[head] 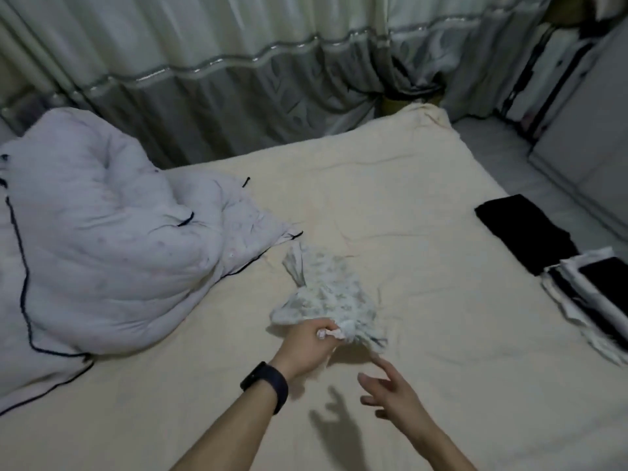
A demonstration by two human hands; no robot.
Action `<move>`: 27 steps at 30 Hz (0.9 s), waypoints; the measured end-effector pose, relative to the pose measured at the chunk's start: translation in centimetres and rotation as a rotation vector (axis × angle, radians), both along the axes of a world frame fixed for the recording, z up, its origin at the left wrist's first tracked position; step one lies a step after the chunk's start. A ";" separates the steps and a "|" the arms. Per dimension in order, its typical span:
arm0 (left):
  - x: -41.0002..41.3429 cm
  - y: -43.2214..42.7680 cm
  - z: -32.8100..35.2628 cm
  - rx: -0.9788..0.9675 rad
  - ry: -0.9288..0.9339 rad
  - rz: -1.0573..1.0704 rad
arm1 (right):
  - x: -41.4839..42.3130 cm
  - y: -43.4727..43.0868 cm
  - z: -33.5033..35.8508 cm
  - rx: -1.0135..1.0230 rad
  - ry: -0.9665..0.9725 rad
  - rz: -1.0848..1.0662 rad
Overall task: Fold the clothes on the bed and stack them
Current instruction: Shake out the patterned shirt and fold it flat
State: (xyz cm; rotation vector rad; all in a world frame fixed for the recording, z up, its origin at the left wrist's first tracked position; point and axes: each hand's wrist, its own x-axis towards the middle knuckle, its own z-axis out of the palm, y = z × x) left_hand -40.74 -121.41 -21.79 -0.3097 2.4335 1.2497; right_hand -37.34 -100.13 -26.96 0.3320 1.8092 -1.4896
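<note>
The left hand (307,345), a dark band (266,385) on its wrist, has its fingers curled round the near end of a pale floral garment (328,290) and bunches the cloth in its fist. From that grip the garment stretches away toward 12 o'clock, leaning slightly to 11. Its long axis runs up the bed, and it narrows to a gathered tip at the far end. The wide part lies crumpled just past the knuckles and spills a little toward 3 o'clock.

The right hand (390,392) sits at about 4 o'clock from the left one. Its fingers are spread and relaxed and hold nothing. One fingertip reaches close to the garment's near hem; whether it touches cannot be told. Its shadow falls on the sheet below it.

Both hands and the garment are over the middle of the cream-sheeted bed (390,205). At 9 to 10 o'clock a white quilt with dark piping (102,249) is heaped. At 2 o'clock, near the bed's right edge, a folded black piece (523,232) lies flat. Just beside it, at 3 o'clock, is a stack of folded black and white clothes (591,294). Grey-green curtains (238,79) hang beyond the bed at 12 o'clock.
</note>
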 end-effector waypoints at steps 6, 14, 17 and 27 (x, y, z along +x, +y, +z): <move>4.9 0.1 10.9 0.041 0.157 -0.183 | 4.8 -2.7 12.1 -0.110 0.238 0.032; 7.4 -6.8 24.4 0.142 0.431 -0.167 | 5.5 -7.7 26.3 0.175 0.745 -0.058; 7.9 -9.2 28.2 0.140 0.473 -0.167 | 5.0 -8.9 31.1 0.340 0.957 -0.065; 7.6 -13.1 35.3 -0.100 0.604 -0.217 | 2.1 -11.6 37.9 0.231 1.072 0.034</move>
